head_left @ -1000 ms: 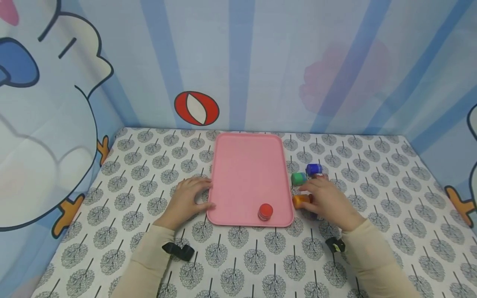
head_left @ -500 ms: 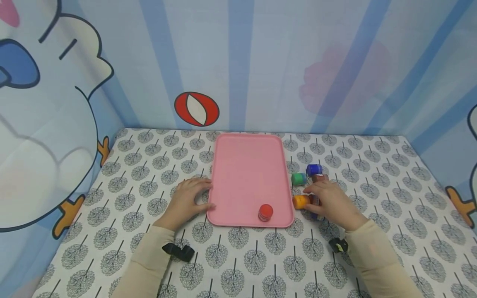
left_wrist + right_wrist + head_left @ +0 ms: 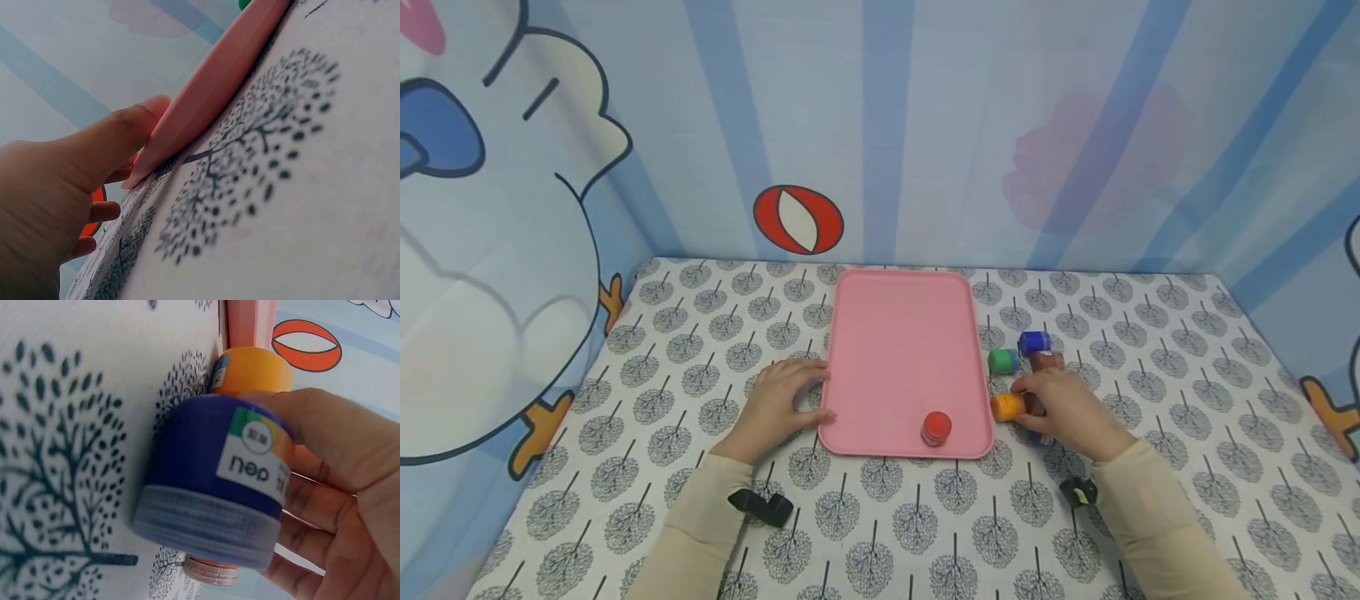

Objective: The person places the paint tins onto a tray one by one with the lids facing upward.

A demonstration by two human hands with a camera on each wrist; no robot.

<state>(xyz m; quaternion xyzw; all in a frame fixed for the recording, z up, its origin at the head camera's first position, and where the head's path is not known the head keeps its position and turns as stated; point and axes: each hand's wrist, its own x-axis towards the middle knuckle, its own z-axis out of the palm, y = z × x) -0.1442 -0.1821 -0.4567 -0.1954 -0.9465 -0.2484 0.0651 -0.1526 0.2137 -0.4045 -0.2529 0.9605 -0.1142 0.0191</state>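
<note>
My left hand [image 3: 778,406] lies beside the near left edge of a pink tray [image 3: 902,350], its thumb [image 3: 140,119] against the tray's outer side and its fingers loosely bent. On the tray, near the front right, stands a red jar [image 3: 936,428]. My right hand [image 3: 1063,408] is right of the tray, thumb and forefinger at the right end of an orange jar [image 3: 1006,407]. A dark blue jar [image 3: 206,462] with a clear lid lies in front of the thumb in the right wrist view. I cannot tell whether these fingers grip a jar.
Beyond the right hand lie a green jar [image 3: 1003,361], a blue jar [image 3: 1034,342] and a brown jar [image 3: 1047,360]. A tree-print cloth [image 3: 880,533] covers the table. A cartoon-printed curtain [image 3: 947,125] rises at the back and sides.
My right hand has shifted slightly right from over the orange jar, uncovering more of it. The left hand, the tray and the red jar stay put.
</note>
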